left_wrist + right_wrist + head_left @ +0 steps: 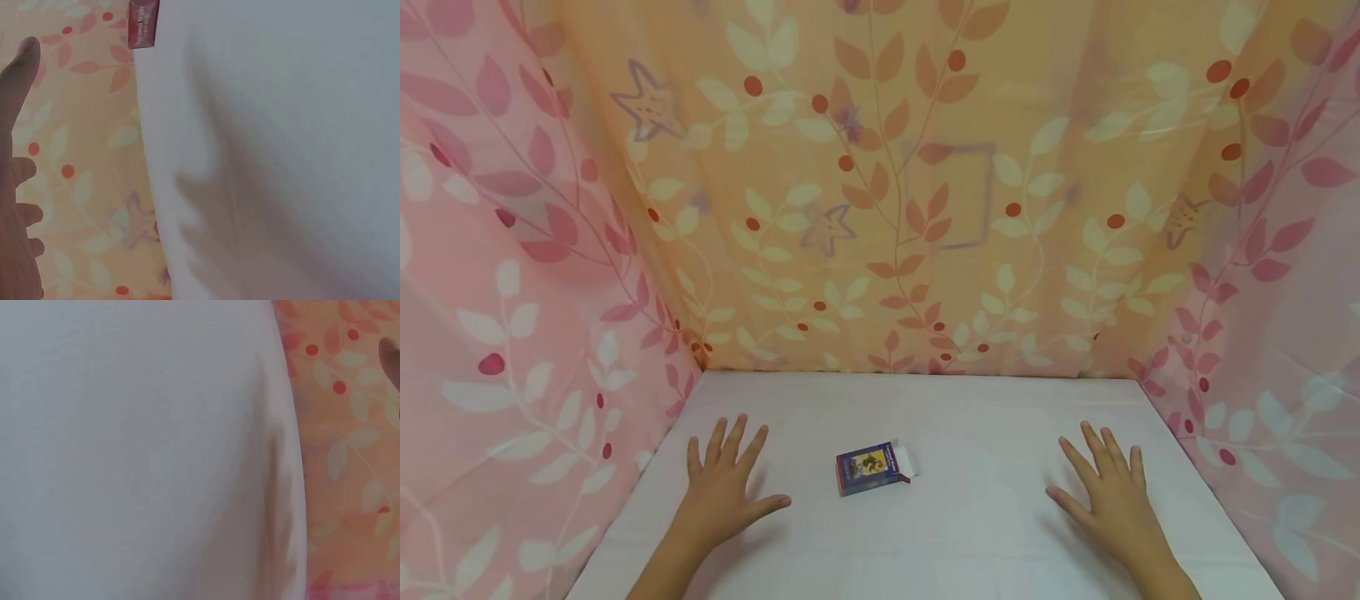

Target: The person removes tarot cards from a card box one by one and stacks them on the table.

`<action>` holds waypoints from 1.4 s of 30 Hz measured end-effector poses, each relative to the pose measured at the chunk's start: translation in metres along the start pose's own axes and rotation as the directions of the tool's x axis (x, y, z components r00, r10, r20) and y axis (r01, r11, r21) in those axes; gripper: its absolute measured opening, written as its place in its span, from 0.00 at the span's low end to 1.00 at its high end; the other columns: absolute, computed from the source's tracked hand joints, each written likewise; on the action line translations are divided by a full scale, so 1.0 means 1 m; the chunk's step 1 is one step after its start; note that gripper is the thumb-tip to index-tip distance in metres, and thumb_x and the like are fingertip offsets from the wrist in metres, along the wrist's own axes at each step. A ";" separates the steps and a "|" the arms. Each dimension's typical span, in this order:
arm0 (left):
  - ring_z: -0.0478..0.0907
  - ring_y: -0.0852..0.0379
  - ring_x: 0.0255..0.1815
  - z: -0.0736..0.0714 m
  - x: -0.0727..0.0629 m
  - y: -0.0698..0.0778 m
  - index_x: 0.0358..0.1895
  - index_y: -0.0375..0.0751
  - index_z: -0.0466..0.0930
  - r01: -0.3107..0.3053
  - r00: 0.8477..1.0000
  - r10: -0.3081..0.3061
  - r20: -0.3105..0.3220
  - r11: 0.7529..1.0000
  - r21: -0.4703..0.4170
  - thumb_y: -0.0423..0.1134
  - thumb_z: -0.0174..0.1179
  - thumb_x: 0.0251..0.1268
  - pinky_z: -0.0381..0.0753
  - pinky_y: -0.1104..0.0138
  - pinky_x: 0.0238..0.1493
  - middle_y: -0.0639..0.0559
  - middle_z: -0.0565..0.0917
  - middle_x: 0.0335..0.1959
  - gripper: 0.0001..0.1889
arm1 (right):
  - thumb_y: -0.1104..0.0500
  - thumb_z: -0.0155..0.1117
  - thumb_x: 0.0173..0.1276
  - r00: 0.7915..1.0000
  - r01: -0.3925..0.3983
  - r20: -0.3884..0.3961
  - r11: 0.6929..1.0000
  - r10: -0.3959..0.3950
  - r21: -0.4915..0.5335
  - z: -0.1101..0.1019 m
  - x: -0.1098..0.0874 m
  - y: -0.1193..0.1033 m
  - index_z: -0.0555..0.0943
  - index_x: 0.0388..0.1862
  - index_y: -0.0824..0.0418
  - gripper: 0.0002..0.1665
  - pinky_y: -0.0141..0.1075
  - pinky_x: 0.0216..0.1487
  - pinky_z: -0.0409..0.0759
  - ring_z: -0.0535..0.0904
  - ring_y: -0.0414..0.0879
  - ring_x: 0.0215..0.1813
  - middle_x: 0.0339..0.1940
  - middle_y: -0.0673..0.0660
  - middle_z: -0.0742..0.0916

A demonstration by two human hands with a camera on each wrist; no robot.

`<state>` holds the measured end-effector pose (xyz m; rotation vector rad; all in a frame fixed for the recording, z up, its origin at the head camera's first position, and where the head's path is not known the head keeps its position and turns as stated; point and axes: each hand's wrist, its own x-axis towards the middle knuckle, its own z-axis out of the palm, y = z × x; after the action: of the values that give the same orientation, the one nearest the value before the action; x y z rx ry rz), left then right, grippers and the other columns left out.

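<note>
A small tarot deck box point(868, 467), dark blue with a yellow picture, lies on the white table between the two hands. Its flap stands open at the right end, with a white inside showing. In the left wrist view the red end of the box point(142, 24) shows at the top edge. My left hand point(721, 492) hovers left of the box, fingers spread and holding nothing. On the other side, farther from the box, my right hand point(1108, 496) is also spread with nothing in it. Just a fingertip point(391, 359) of it enters the right wrist view.
White cloth covers the table point(970, 533). An orange curtain point(880, 183) with leaves and berries hangs along the far edge. Pink leaf-patterned curtains stand on the left point(550, 333) and right point(1277, 350). Both hands cast soft shadows on the cloth.
</note>
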<state>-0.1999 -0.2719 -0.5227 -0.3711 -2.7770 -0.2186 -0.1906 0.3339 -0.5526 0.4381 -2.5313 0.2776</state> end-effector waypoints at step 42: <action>0.46 0.36 0.83 0.023 0.032 0.063 0.81 0.53 0.58 0.011 1.000 -0.010 0.007 0.970 -0.245 0.72 0.71 0.48 0.39 0.29 0.74 0.43 0.57 0.82 0.57 | 0.52 0.78 0.57 0.984 -0.025 -0.165 0.974 0.064 0.226 0.011 0.015 -0.029 0.76 0.70 0.60 0.42 0.56 0.81 0.51 0.68 0.68 0.70 0.70 0.65 0.77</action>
<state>-0.2188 -0.2001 -0.5265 -0.4167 -2.7636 -0.5671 -0.1968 0.3008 -0.5502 0.4239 -2.3517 0.5964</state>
